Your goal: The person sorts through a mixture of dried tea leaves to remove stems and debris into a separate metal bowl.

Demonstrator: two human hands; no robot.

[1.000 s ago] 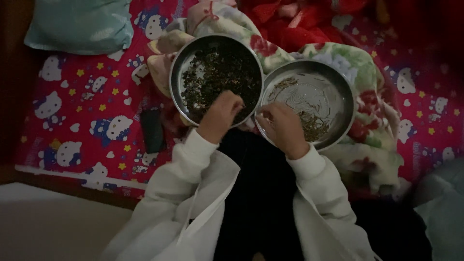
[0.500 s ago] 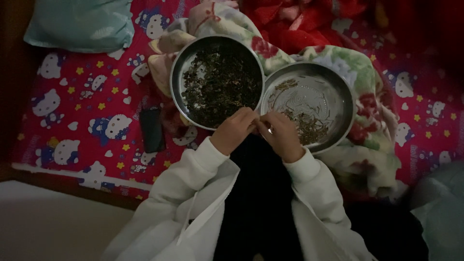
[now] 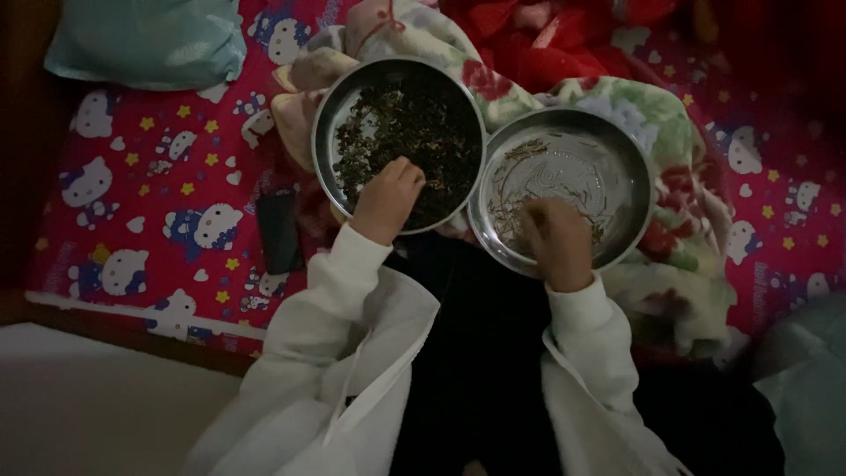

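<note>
Resting in round steel pans (image 3: pixel 344 97), both hands (image 3: pixel 388 198) curl; grip unclear.

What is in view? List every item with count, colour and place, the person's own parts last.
left metal bowl: one, silver, on the blanket, holds dark dried leaves
right metal bowl: one, silver, beside the first, holds sparse thin stems
floral blanket: one, cream, green and red, under both bowls
cartoon-cat bedsheet: one, red, covers the bed
pillow: one, pale teal, top left
dark flat object: one, black, on the sheet
left hand: in the leaf bowl
right hand: in the stem bowl
sleeves: two, white
</note>
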